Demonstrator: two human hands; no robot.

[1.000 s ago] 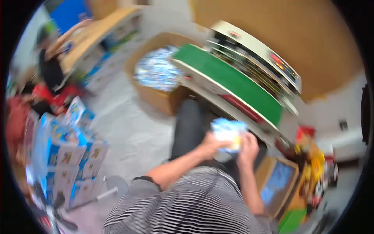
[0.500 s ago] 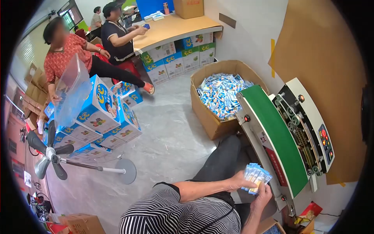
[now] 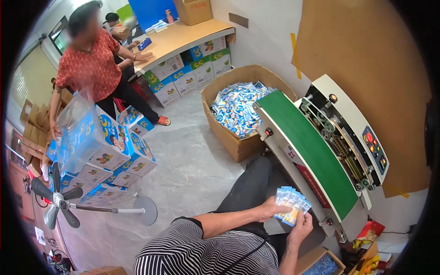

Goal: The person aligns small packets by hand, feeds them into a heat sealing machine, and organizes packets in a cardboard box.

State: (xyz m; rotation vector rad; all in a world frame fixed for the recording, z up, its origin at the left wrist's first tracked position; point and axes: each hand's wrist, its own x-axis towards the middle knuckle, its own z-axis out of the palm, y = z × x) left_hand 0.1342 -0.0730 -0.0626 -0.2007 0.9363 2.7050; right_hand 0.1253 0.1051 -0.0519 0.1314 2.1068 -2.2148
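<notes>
Low in the view, both of my hands are closed on a fanned bundle of small blue-and-white sachets (image 3: pixel 289 201). My left hand (image 3: pixel 270 211) grips the bundle's left side, thumb across the front. On the lower right side, my right hand (image 3: pixel 301 226) pinches the sachets with bent fingers. The bundle is above my lap, beside the near side of a machine with a green conveyor belt (image 3: pixel 307 151). Printing on the sachets is too small to read.
A large carton (image 3: pixel 240 149) full of sachets stands beyond my knee. An open box (image 3: pixel 339 263) of blue packets lies below my right hand. Printed cartons (image 3: pixel 107 156) and a fan (image 3: pixel 57 199) are at left. A person in a red top (image 3: pixel 87 68) stands by the desk (image 3: pixel 192 32).
The view has shifted, and the sachets are fanned slightly wider in my hands. The person in red has risen and now rests a hand on the desk, where a blue object lies.
</notes>
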